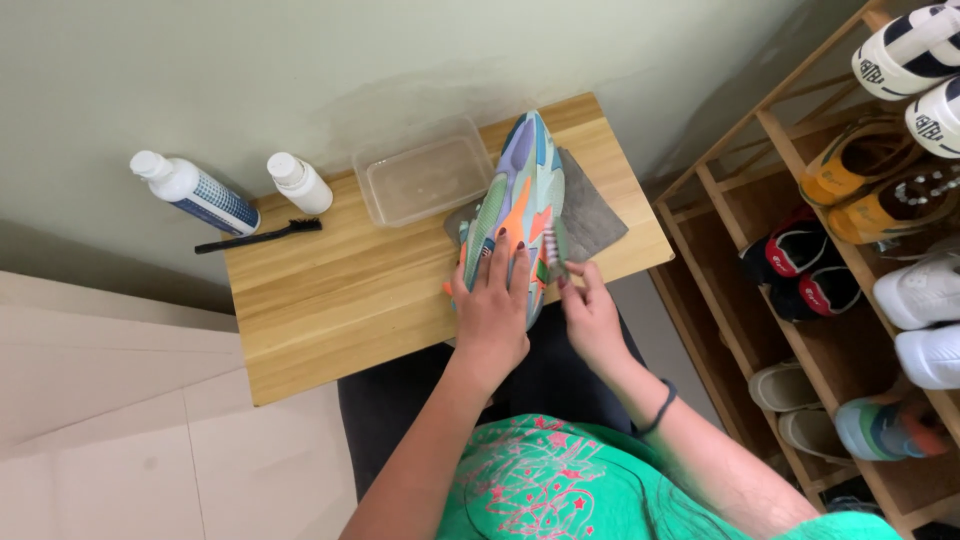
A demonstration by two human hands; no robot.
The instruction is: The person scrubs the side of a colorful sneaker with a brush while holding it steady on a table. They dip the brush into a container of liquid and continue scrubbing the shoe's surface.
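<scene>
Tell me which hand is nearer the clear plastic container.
Left. The left hand presses the shoe's sole, just below the clear plastic container; the right hand with the brush is farther right.

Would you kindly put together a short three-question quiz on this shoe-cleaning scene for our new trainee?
1. True or false: the left hand rests flat on the upturned sole of the multicoloured shoe.
2. What lies under the shoe: A) a grey cloth, B) a newspaper, C) a metal tray?
3. Fill in: the right hand holds a small ____ against the sole.

Key
1. True.
2. A.
3. Brush; a second, black brush lies unused near the two white bottles, beside the clear plastic container on the wooden table.
</scene>
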